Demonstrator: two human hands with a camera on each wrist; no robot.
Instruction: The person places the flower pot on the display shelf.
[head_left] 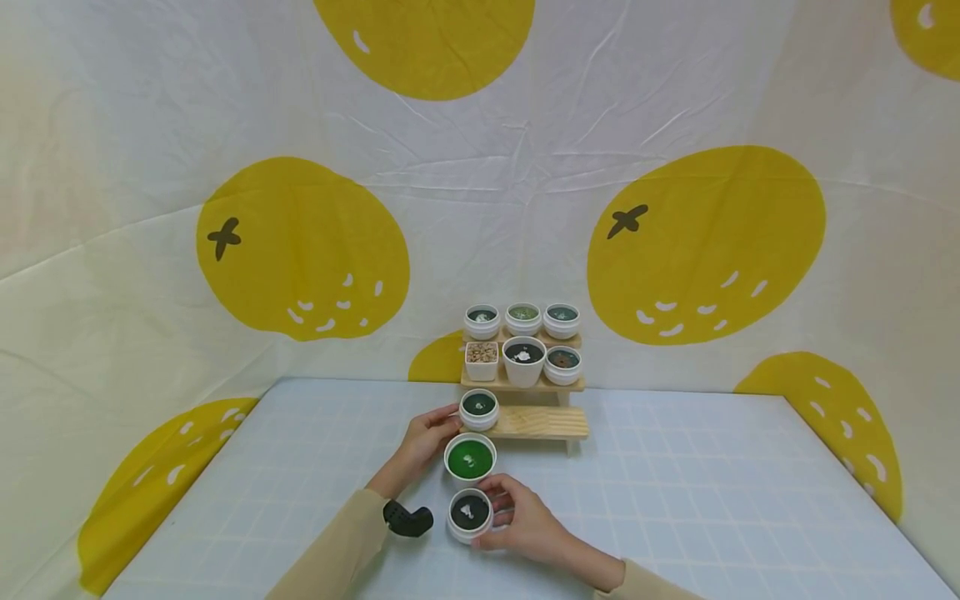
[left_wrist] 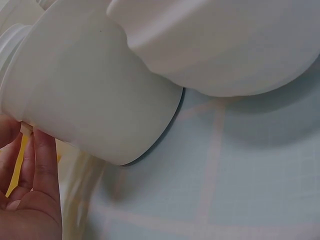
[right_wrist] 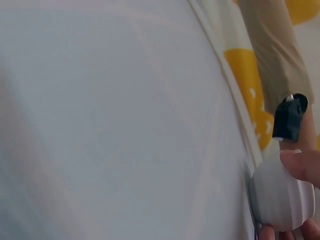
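Observation:
At the left end of the lowest wooden step, my left hand (head_left: pixel 425 440) holds a small round white pot (head_left: pixel 479 421) with a dark green filling; thumb and fingers are at its side. Directly in front stands a larger white cup (head_left: pixel 470 477) with a bright green filling, its smooth wall big in the left wrist view. My right hand (head_left: pixel 528 521) grips a white pot (head_left: pixel 459 534) with a black, white-marked filling, nearest to me. The right wrist view shows the thumb (right_wrist: pixel 305 167) over the side of this ribbed pot and fingertips under it.
A three-step wooden stand (head_left: pixel 540 422) rises at the table's back. Three round pots (head_left: pixel 523 329) line its top step. The middle step bears a square cup (head_left: pixel 482 372) of small brown pieces, a tall cup (head_left: pixel 522 377) and a round pot (head_left: pixel 562 377). Fruit-patterned cloth (head_left: pixel 495 242) hangs behind.

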